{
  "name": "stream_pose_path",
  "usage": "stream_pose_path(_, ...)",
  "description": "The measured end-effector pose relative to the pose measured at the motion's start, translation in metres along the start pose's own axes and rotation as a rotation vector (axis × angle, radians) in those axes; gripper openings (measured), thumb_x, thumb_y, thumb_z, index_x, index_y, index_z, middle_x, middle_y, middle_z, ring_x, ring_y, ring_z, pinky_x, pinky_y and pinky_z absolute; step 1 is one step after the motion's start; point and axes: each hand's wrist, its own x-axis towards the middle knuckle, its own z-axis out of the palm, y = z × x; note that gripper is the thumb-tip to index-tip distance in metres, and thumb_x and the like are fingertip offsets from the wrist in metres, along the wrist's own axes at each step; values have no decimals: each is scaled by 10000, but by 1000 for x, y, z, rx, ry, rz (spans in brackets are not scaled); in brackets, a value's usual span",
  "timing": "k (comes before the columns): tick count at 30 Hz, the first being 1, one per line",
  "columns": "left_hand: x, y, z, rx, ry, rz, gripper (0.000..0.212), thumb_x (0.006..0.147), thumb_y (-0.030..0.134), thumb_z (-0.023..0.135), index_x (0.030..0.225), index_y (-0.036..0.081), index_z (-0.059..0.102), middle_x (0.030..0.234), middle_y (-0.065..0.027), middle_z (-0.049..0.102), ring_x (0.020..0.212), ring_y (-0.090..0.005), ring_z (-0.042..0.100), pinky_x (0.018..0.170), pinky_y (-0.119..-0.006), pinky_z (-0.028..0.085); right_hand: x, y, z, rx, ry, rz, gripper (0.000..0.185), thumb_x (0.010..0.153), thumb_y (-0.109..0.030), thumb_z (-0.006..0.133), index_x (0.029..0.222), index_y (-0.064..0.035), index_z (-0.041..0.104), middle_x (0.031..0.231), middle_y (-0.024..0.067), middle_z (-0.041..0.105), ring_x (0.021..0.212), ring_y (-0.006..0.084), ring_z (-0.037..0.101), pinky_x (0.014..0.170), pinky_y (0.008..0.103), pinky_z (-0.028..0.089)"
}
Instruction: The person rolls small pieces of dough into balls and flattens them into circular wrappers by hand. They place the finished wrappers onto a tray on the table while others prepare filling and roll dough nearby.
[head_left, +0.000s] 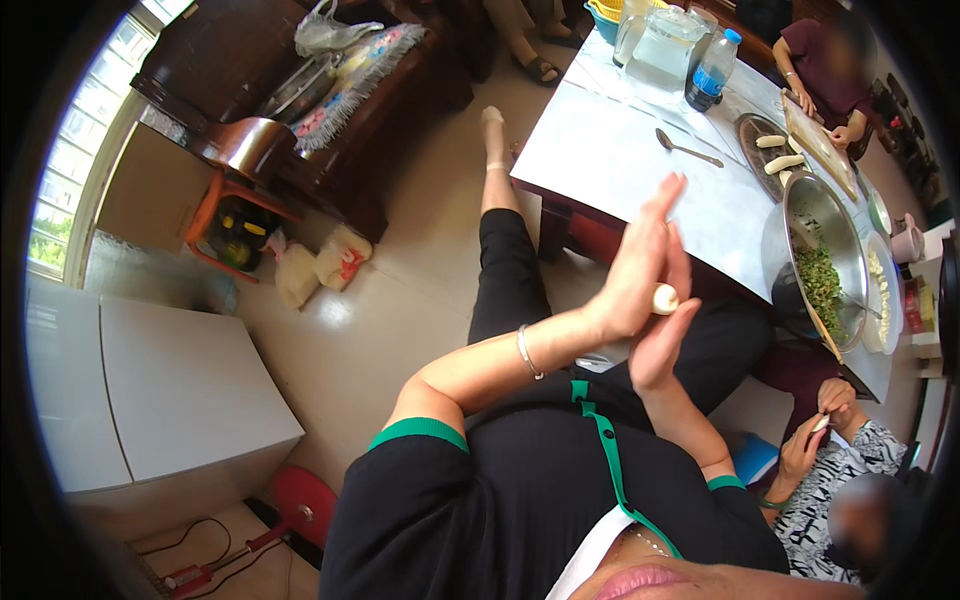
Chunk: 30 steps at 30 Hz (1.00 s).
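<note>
Between my two palms sits a small pale roll of dough (664, 298), its rounded end showing. My left hand (636, 259), with a silver bangle on the wrist, presses it from the upper left. My right hand (661, 341) lies against its lower side, fingers straight. Both hands are above my lap, beside the table (600, 157). On the table's right part stands a steel bowl (780, 251) with chopped green filling (821, 289). A round tray (750, 142) beyond it carries several dough pieces (784, 164). A metal spoon (688, 148) lies on the tabletop.
A glass pitcher (664, 56) and a plastic bottle (712, 71) stand at the far edge. One person works at a wooden board (817, 142); another, in a patterned top (817, 510), holds a dough piece at the lower right. A white plate (894, 330) carries small pieces.
</note>
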Motion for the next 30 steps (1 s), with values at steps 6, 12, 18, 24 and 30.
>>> stream_pose_path(6, -1, 30, 2, -119, -117, -24, 665, 1097, 461, 260, 1611, 43, 208, 1662, -157, 219, 1544, -258, 184, 1241, -416, 141, 30, -6, -3, -8, 29, -168, 866, 1050, -634, 114, 1596, 35, 172, 1678, 177, 178, 1562, 276, 125, 1251, 415, 93)
stream_pose_path(12, -20, 36, 17, -45, -126, 71, 660, 1084, 420, 294, 1599, 12, 235, 1662, -176, 225, 1554, -309, 156, 1247, -395, 130, 47, -14, -20, 7, 96, -225, 878, 1043, -650, 128, 1601, 27, 162, 1684, 166, 167, 1564, 261, 118, 1255, 413, 75)
stream_pose_path(18, 13, 43, -6, -96, 46, 8, 649, 1088, 393, 283, 1598, -2, 207, 1664, -172, 217, 1556, -278, 146, 1253, -368, 95, -7, -5, 8, 37, -79, -117, 904, 1024, -686, 90, 1618, -6, 74, 1693, 160, 114, 1560, 272, 123, 1253, 415, 81)
stream_pose_path(24, -26, 43, 26, -187, -209, -36, 799, 1063, 609, 275, 1627, 55, 158, 1690, -117, 159, 1554, -248, 145, 1251, -388, 137, 78, -30, -37, -67, 197, -253, 878, 1031, -675, 130, 1609, -17, 182, 1689, 167, 152, 1571, 291, 90, 1252, 450, 36)
stream_pose_path(30, 37, 30, -9, -142, 22, -38, 645, 1096, 395, 286, 1634, 80, 118, 1691, -123, 146, 1564, -269, 108, 1250, -401, 142, 5, -18, 8, -117, -114, -214, 932, 1020, -694, 126, 1596, 39, 160, 1667, 180, 190, 1553, 307, 148, 1248, 422, 114)
